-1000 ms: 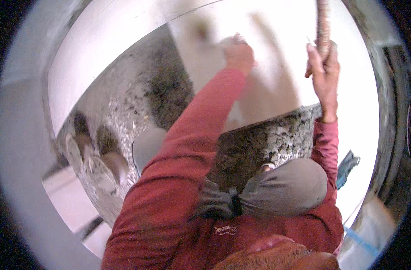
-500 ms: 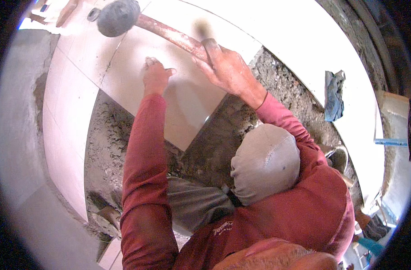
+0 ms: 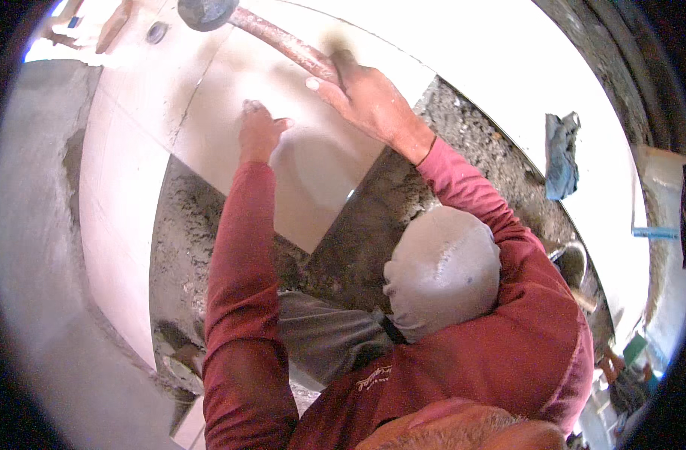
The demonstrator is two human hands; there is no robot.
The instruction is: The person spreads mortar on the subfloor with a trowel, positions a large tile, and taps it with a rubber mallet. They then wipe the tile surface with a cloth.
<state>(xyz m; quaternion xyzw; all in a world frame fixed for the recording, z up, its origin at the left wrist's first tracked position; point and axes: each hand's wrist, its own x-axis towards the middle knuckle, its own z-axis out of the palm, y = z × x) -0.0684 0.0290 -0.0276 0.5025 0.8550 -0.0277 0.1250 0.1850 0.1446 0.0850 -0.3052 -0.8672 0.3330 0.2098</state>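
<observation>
Grey-clad knee is jutting over dark mortar. Beyond, pale tile is lying with 1 corner pointing toward person. Blue-grey cloth is lying off to right. Left hand is resting on tile, grip spreading apart, thumb out. Right hand is clamping grip on handle of mallet; dark mallet head is showing farthest, at upper edge.

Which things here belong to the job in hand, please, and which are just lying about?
Likely the job:
mallet, in the right hand
tile, by the left hand
mortar, beside the tile

Apparently lying about:
crumpled blue item
round grey object
</observation>
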